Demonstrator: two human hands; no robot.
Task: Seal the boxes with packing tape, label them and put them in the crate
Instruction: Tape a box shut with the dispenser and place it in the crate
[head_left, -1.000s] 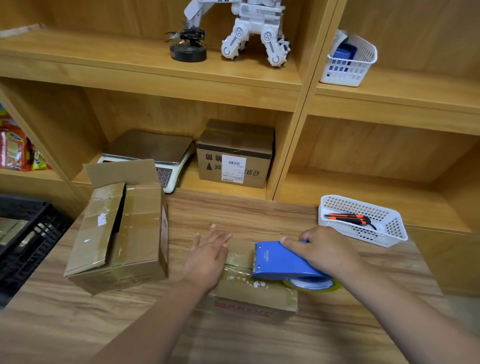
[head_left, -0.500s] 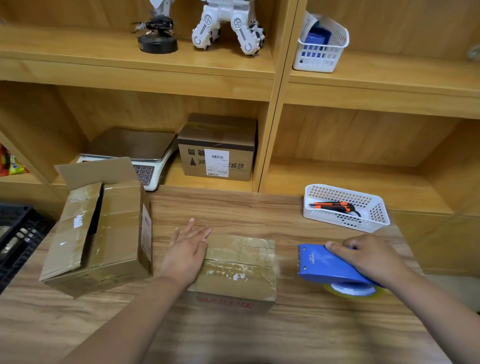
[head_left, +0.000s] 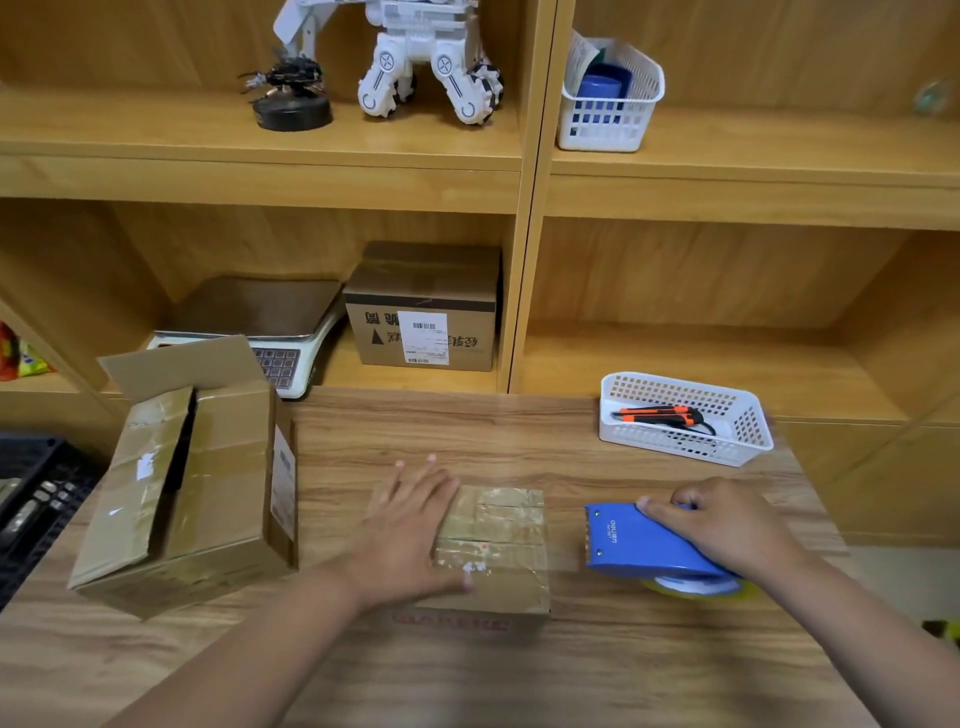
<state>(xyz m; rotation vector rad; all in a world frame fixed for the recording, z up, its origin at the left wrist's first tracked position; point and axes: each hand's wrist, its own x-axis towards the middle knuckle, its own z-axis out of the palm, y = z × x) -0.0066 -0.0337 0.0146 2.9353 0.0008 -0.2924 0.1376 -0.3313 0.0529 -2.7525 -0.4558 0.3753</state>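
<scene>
A small taped cardboard box (head_left: 498, 545) lies on the wooden table (head_left: 467, 431) in front of me. My left hand (head_left: 410, 525) presses flat on its left half, fingers straight. My right hand (head_left: 722, 525) grips a blue tape dispenser (head_left: 639, 543) just right of the box; a strip of clear tape seems to run from it to the box. A larger box (head_left: 192, 478) with an open flap stands at the left. The black crate (head_left: 36, 499) sits off the table's left edge.
A white basket (head_left: 685, 415) with an orange utility knife (head_left: 660, 415) stands at the table's back right. On the shelf behind are a scale (head_left: 260, 322) and a labelled box (head_left: 426, 312). Higher up stand a white robot model (head_left: 426, 57) and another basket (head_left: 608, 98).
My right hand has drawn the dispenser off the small box's top to the right, onto the table beside it. My left hand stays pressed on the box.
</scene>
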